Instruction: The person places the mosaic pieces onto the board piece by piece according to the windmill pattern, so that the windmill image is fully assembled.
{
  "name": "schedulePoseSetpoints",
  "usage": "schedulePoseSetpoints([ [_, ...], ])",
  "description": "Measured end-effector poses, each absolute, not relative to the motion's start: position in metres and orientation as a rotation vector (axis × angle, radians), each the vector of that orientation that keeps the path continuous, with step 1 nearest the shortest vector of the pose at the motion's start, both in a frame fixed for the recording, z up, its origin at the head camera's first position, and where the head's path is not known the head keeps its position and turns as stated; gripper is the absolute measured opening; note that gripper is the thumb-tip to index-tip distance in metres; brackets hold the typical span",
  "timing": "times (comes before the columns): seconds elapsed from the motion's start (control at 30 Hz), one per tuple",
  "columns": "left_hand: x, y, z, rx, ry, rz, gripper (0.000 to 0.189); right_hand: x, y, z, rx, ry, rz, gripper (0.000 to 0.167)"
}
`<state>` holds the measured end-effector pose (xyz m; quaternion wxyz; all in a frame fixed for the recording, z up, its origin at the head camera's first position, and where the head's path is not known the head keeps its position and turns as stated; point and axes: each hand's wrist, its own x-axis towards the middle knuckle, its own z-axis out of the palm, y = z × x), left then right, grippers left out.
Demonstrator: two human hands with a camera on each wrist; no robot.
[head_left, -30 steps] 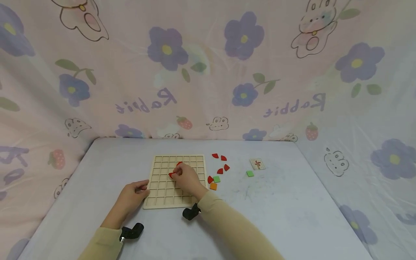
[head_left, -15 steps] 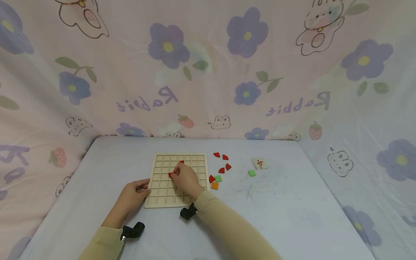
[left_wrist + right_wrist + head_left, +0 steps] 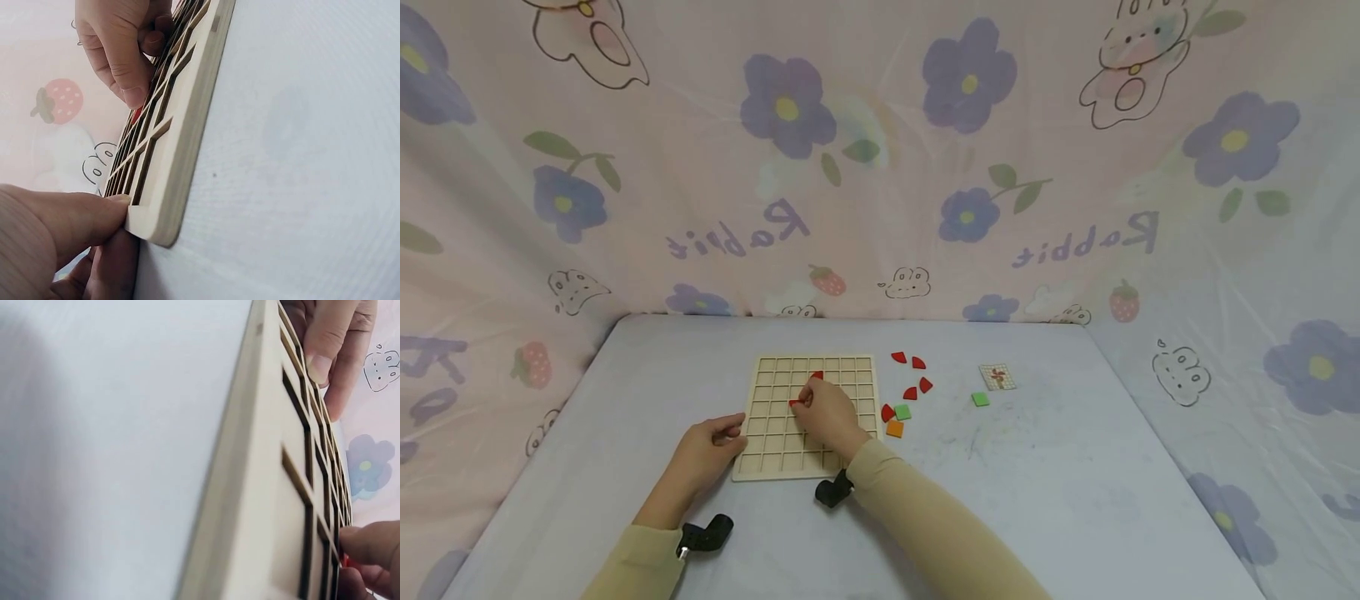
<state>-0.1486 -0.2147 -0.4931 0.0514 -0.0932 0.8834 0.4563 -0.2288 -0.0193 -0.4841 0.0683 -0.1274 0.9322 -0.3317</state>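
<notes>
A wooden grid board [image 3: 767,456] lies on the table in the head view. My left hand [image 3: 703,454] holds its left edge, the thumb [image 3: 94,219] on the rim and the other fingers beside it. Over the middle of the board my right hand [image 3: 831,414] pinches a small red piece [image 3: 793,403] at a cell. Mostly the fingers cover that piece; a sliver of red [image 3: 345,559] shows in the right wrist view. Another red piece [image 3: 817,375] sits in a cell farther back, partly hidden by the hand.
Right of the board lie several red quarter-circle pieces [image 3: 919,363], a green square [image 3: 902,412] and an orange square [image 3: 895,429]. Farther right are another green square [image 3: 981,399] and a small pattern card [image 3: 997,377]. A printed cloth [image 3: 880,167] hangs behind the table.
My right hand has shifted slightly on the board, and less of the pinched red piece shows. The left hand keeps its place at the edge. The head view has moved a little.
</notes>
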Motion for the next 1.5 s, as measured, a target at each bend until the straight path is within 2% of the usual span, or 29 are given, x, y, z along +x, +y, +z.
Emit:
schedulePoseSetpoints([
  [0.57,-0.148,-0.216,-0.495,-0.258,2.696,1.410,0.045,-0.224,0.002,-0.478,-0.423,2.708,-1.229,0.023],
  [0.93,-0.149,-0.217,-0.499,-0.265,2.687,1.426,0.045,-0.236,0.051,-0.473,-0.404,2.711,-1.366,0.037],
  [1.5,-0.148,-0.218,-0.498,-0.261,2.689,1.414,0.046,-0.249,0.125,-0.472,-0.173,2.794,-1.365,0.038],
])
